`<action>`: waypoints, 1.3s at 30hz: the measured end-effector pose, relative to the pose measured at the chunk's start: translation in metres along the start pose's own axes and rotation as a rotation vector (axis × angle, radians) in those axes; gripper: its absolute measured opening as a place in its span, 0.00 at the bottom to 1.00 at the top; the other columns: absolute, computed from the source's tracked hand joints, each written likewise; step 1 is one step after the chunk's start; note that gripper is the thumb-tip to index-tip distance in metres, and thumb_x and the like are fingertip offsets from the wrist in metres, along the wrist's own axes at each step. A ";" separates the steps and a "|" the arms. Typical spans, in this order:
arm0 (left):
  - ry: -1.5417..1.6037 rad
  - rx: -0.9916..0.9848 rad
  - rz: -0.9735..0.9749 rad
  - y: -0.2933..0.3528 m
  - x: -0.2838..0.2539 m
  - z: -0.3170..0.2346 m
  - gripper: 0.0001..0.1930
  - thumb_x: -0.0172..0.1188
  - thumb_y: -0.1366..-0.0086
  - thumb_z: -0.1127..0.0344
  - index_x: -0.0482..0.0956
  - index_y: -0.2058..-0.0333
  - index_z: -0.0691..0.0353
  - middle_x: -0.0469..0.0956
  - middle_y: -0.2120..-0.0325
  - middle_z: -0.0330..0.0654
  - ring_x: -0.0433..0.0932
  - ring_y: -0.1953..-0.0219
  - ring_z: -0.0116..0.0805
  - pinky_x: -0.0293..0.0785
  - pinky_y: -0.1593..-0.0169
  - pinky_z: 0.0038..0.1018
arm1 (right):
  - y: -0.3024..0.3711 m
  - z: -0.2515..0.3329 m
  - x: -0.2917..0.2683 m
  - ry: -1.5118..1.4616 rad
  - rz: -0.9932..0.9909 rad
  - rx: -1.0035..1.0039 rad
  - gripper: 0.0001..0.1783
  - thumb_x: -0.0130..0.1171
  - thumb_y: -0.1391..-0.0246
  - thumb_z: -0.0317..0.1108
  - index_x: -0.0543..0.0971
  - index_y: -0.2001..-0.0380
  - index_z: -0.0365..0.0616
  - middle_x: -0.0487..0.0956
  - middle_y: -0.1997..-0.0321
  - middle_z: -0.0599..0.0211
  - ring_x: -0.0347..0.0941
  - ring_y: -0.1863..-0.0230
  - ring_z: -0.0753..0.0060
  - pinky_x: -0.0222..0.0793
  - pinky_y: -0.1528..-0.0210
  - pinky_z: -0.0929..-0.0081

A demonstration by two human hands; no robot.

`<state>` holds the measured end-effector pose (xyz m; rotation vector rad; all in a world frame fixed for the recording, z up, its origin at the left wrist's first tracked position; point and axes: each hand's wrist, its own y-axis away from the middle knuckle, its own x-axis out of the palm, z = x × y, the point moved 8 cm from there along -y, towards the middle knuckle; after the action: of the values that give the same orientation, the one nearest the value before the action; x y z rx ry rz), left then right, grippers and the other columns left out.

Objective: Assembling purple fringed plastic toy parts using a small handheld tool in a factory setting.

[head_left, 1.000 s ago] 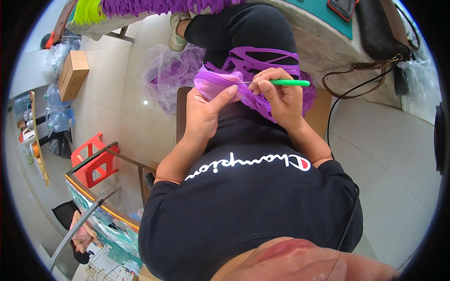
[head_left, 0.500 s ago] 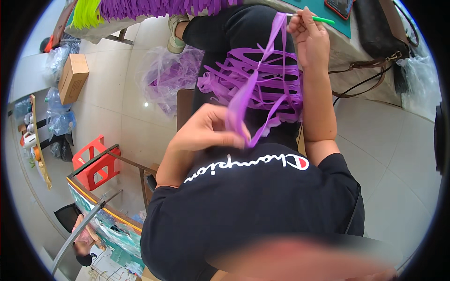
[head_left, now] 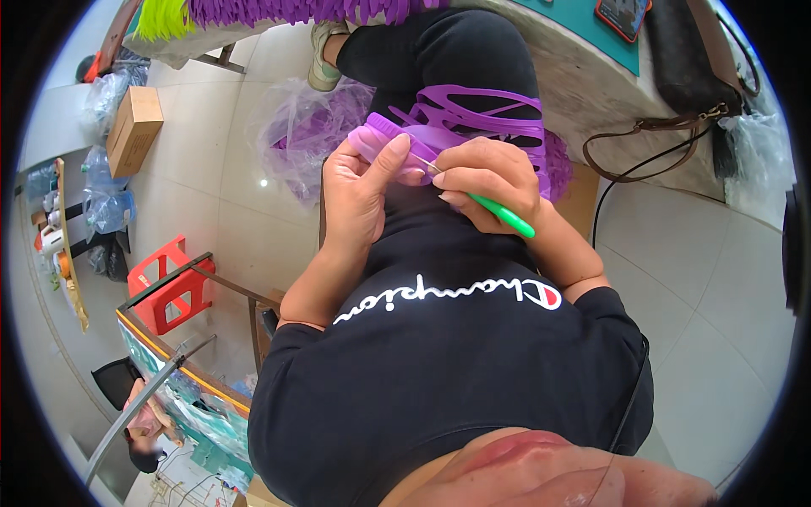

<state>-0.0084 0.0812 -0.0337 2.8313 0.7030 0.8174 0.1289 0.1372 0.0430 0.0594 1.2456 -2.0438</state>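
My left hand (head_left: pixel 359 182) pinches a soft purple rubbery strap (head_left: pixel 370 138), with a ribbed part showing above the thumb. Close against it, my right hand (head_left: pixel 498 176) grips a green-handled tool (head_left: pixel 509 220) with a thin metal tip. That tip reaches the purple strap by my left fingers; whether it cuts or only touches, I cannot tell. Over my thigh lie several purple looped strips (head_left: pixel 494 100), partly hidden behind my hands.
A table (head_left: pixel 583 80) ahead carries purple and lime-green strips, a green mat (head_left: pixel 621 52) and a phone. A dark bag (head_left: pixel 684 63) with a dangling strap is at right. On the floor are a plastic bag (head_left: pixel 291 127), a carton (head_left: pixel 135 131) and a red stool (head_left: pixel 173 287). Another person sits lower left.
My right hand has come back from the table edge with the green-handled tool to meet my left hand. The stretched purple strap is now gathered in my left fingers, which have moved slightly forward.
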 end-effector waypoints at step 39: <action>-0.640 -0.156 -0.136 -0.029 -0.131 0.049 0.13 0.58 0.46 0.78 0.75 0.60 0.66 0.75 0.78 0.35 0.74 0.78 0.23 0.72 0.72 0.18 | 0.024 -0.033 -0.053 -1.626 -0.358 0.293 0.15 0.58 0.55 0.28 0.61 0.78 0.56 0.67 0.82 0.76 0.60 0.76 0.75 0.54 0.73 0.74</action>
<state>-0.0922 0.0476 -0.1450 2.6221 0.6737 -0.0680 0.1720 0.1869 0.0280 -1.4419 -0.1000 -1.6344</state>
